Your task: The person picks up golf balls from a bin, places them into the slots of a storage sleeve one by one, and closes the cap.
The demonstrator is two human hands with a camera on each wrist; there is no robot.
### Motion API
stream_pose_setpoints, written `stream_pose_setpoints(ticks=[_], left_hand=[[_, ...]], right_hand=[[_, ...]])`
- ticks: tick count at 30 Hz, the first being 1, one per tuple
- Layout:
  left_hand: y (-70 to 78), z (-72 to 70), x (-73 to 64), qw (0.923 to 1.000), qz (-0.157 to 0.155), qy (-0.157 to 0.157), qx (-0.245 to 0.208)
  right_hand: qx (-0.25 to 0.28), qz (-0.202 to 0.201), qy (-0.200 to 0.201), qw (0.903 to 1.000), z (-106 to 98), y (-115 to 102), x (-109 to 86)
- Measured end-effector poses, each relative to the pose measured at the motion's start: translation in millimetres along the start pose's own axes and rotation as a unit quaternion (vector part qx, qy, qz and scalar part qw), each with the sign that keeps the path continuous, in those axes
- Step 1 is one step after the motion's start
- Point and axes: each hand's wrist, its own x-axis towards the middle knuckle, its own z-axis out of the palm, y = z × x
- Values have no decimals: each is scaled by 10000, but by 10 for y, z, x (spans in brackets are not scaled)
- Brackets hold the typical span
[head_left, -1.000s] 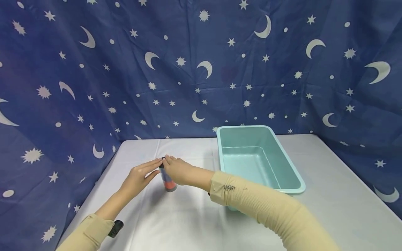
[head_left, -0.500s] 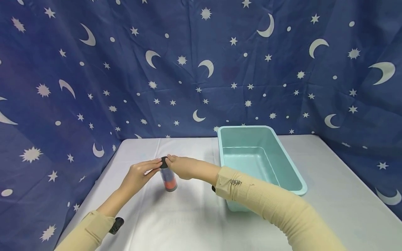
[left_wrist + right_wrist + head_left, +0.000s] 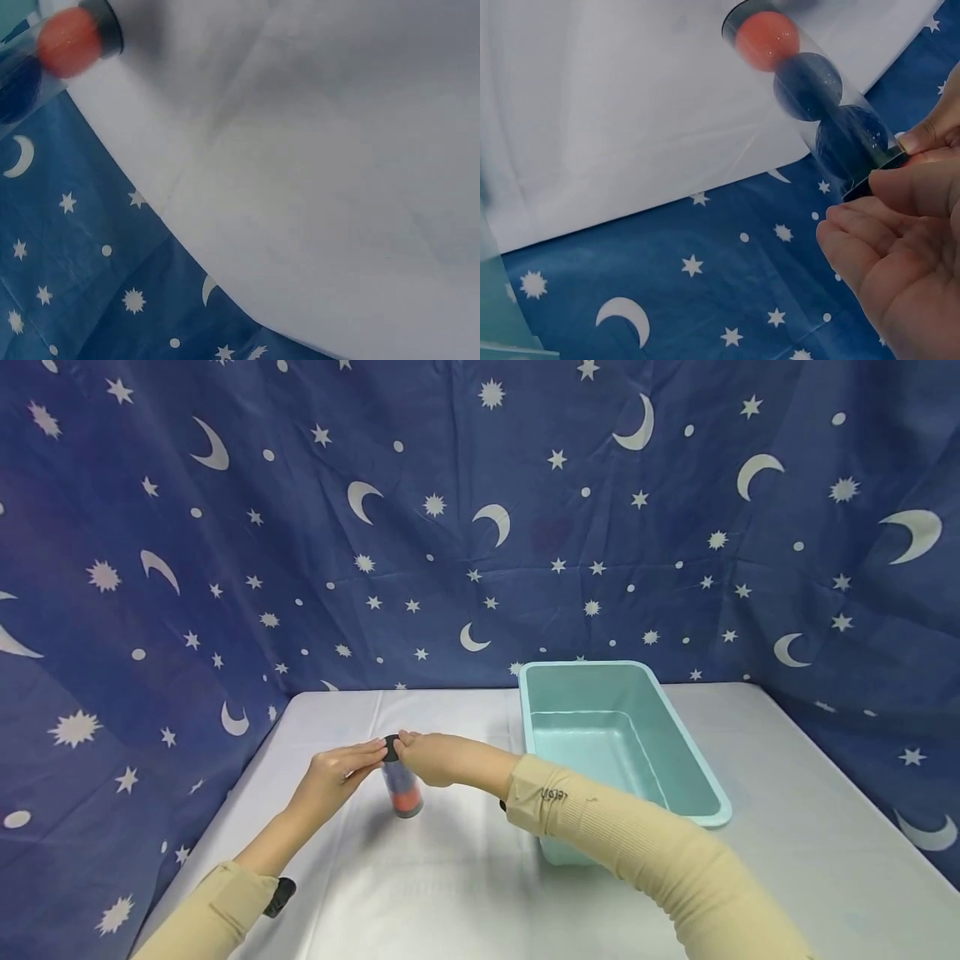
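A clear tube [image 3: 403, 789] holds an orange ball [image 3: 768, 41] at its bottom end and two dark blue balls [image 3: 808, 86] above it. It stands nearly upright in the head view, with a black lid [image 3: 391, 747] on top. My left hand [image 3: 337, 772] pinches the lid's left side between thumb and fingers. From the other side my right hand [image 3: 435, 758] grips the lid, its thumb along the lid's edge in the right wrist view. Only the lower part of the tube [image 3: 30, 71], with its dark end cap, shows in the left wrist view.
A pale teal basin [image 3: 697, 760] stands right of the tube, behind my right sleeve [image 3: 622, 835]. White cloth covers the table [image 3: 442, 893]. Blue curtain [image 3: 450, 527] with moons and stars hangs behind and along the sides.
My right hand has shifted slightly to the right and its fingers have drawn back, so more of the black lid shows. The left hand has stayed almost still.
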Motion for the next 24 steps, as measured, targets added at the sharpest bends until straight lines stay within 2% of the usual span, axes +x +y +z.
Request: stream_pose_setpoints(ticks=[7, 12, 18, 24], left_hand=[[-17, -34, -67, 9997, -165, -135, 140], [-15, -51, -72, 9985, -352, -230, 353], [-9, -91, -93, 9980, -404, -229, 435], [-4, -150, -13, 9969, -496, -271, 555]], right_hand=[[306, 26, -119, 9995, -6, -36, 26], [758, 174, -89, 9969, -70, 23, -20], [1055, 98, 129, 9943, -196, 178, -166], [1491, -13, 541, 9873, -263, 403, -352]])
